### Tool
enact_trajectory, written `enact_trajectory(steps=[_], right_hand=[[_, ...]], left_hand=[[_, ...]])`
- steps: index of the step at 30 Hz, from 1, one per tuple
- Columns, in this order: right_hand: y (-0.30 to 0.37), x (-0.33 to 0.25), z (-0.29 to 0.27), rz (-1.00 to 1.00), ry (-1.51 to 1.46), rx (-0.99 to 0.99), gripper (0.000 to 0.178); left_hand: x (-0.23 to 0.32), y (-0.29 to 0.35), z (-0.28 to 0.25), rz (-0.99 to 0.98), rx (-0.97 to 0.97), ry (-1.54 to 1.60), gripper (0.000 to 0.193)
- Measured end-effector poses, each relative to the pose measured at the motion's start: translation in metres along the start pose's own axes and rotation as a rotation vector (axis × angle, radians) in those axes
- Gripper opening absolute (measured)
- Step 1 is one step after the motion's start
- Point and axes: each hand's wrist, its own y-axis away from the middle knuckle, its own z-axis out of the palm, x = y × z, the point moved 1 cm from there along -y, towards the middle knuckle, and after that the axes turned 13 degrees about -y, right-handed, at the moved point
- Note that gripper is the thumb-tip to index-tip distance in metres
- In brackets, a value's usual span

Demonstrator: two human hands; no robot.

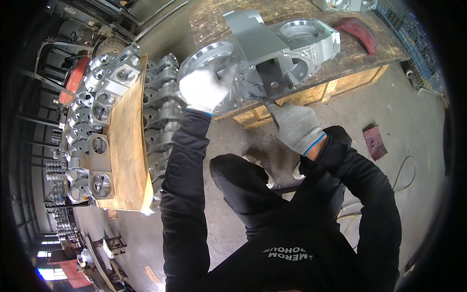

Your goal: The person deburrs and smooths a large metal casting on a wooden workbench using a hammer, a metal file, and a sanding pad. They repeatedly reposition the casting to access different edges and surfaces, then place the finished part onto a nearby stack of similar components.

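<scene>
A large silver-grey metal casting [272, 53] with round bored openings and a flat raised plate lies on the workbench. My left hand [206, 90], in a white knit glove, rests on the casting's left part beside its big ring. Its thumb stands apart from the fingers, and strong light washes out their detail. My right hand [296, 126], in a grey-looking glove with a blue cuff edge, reaches to the near lower edge of the casting. Its fingers are closed and point left, with dark tips. Whatever small thing they hold there cannot be made out.
A worn wooden workbench [214, 19] carries a dark red curved piece [359, 34] at the right. Similar castings [99, 141] stand in rows along a wooden board [127, 146] on the left. A red scrap [374, 142] and a thin hose [404, 175] lie on the floor.
</scene>
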Motion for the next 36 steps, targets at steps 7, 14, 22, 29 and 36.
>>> enact_trajectory(steps=[7, 14, 22, 29, 36], right_hand=[[-0.018, -0.016, -0.047, 0.52, -1.16, 0.043, 0.028], [0.016, -0.012, -0.027, 0.849, -1.796, -0.016, 0.033], [0.032, -0.01, -0.016, 0.819, -1.964, 0.095, 0.047], [0.0, -0.011, -0.01, 0.73, -1.888, 0.146, 0.032], [-0.007, -0.017, -0.026, 0.737, -1.679, 0.128, 0.036]], left_hand=[[-0.003, 0.003, 0.006, -0.014, -0.06, 0.043, 0.037], [0.031, 0.035, -0.014, 0.021, 0.298, -0.085, 0.031], [0.137, 0.139, 0.012, -0.837, -0.649, 1.302, 0.05], [0.134, 0.083, 0.007, -1.204, -0.699, 1.451, 0.054], [0.132, 0.091, 0.014, -1.28, -0.701, 1.439, 0.049]])
